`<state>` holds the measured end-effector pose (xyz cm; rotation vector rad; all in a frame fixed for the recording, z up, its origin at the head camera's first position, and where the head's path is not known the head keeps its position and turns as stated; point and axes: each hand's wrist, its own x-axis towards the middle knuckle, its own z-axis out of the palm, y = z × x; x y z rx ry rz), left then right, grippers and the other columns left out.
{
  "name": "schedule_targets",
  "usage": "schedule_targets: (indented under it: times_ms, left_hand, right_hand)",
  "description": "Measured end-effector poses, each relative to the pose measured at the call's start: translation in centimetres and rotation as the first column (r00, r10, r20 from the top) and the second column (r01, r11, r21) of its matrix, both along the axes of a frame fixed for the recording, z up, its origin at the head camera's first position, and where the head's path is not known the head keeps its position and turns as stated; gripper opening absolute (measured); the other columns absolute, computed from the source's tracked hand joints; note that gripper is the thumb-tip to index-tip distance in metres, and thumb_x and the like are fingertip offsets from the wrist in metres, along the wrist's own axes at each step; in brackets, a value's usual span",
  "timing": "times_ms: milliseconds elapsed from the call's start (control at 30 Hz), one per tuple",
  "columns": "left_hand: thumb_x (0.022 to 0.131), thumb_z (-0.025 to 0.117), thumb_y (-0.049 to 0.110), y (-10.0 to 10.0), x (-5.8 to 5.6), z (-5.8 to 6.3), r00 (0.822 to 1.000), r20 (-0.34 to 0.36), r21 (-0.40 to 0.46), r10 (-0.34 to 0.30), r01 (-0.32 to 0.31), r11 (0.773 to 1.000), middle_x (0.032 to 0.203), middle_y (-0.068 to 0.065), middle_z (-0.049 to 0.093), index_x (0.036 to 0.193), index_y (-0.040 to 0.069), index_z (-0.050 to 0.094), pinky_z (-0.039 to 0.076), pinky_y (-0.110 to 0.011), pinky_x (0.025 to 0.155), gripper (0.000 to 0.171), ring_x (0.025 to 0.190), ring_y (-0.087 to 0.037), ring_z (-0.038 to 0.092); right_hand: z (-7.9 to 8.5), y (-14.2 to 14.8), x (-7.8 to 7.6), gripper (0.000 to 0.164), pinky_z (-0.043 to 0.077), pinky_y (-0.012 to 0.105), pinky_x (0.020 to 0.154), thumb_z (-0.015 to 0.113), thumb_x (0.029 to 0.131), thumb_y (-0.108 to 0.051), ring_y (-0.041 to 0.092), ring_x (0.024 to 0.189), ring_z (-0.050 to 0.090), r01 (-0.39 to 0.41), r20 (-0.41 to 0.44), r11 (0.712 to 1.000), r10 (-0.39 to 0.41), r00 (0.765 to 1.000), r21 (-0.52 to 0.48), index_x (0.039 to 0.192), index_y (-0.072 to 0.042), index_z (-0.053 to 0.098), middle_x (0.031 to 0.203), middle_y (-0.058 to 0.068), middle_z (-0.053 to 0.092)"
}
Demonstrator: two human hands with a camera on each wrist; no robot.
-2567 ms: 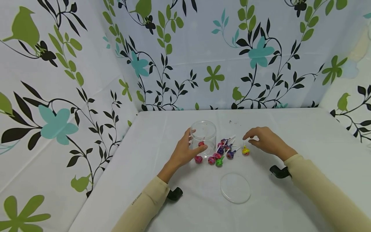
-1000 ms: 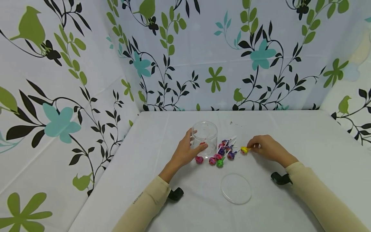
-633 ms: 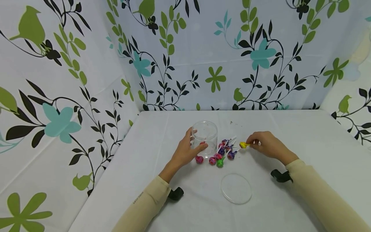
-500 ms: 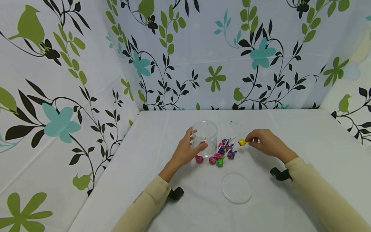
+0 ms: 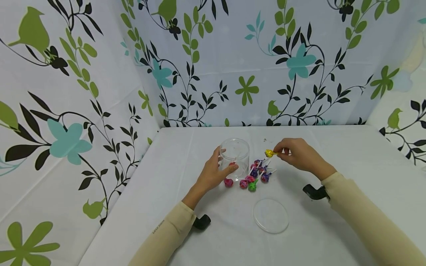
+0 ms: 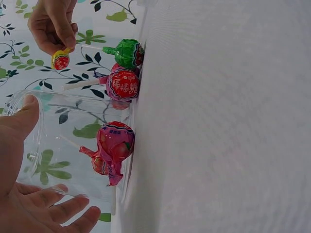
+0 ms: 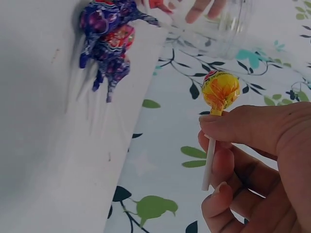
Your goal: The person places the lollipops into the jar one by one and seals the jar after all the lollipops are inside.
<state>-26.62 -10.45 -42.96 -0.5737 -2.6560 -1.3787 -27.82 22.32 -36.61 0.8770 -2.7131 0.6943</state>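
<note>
My left hand holds a clear round jar upright on the white table, thumb on the near side and fingers round the far side. Through its wall shows a red-wrapped lollipop. My right hand pinches a yellow lollipop by its white stick, just below the wrapper, thumb against fingers. It is raised above the table, right of the jar's rim, with the candy end pointing at the jar. Right beside the jar lie several purple lollipops, a green lollipop and pink-red lollipops.
A round clear lid lies flat on the table nearer the body. One pink lollipop sits at the jar's front left. Patterned cloth with leaves and birds hangs behind and at the sides.
My right hand took the yellow lollipop by its stick, turned it toward the jar, then lifted it up and leftward. The left hand and jar stay in place.
</note>
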Motion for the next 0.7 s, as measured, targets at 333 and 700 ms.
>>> schedule_targets:
  times_ms: [333,700]
  left_hand:
    - [0.095,0.075,0.050,0.0,0.0,0.0,1.000,-0.001,-0.005,0.002,-0.002,1.000,0.160,-0.012,0.043,0.166,0.011,0.019,0.047,-0.055,0.106,0.099,0.138,-0.038,0.050]
    - [0.094,0.074,0.054,-0.1,0.0,-0.2,1.000,0.001,-0.006,0.006,-0.006,1.000,0.160,-0.012,0.043,0.166,0.010,0.020,0.047,-0.055,0.107,0.100,0.139,-0.037,0.049]
  right_hand:
    - [2.1,-1.4,0.2,0.017,0.054,0.031,0.066,0.077,0.091,0.003,0.021,0.083,0.058,-0.015,-0.022,1.000,0.014,1.000,-0.026,0.107,-0.002,0.078,0.098,0.004,0.072]
    - [3.3,-2.9,0.0,0.017,0.054,0.033,0.066,0.076,0.091,0.005,0.021,0.082,0.058,-0.044,-0.058,0.999,0.042,0.997,-0.031,0.106,-0.002,0.078,0.099,0.006,0.073]
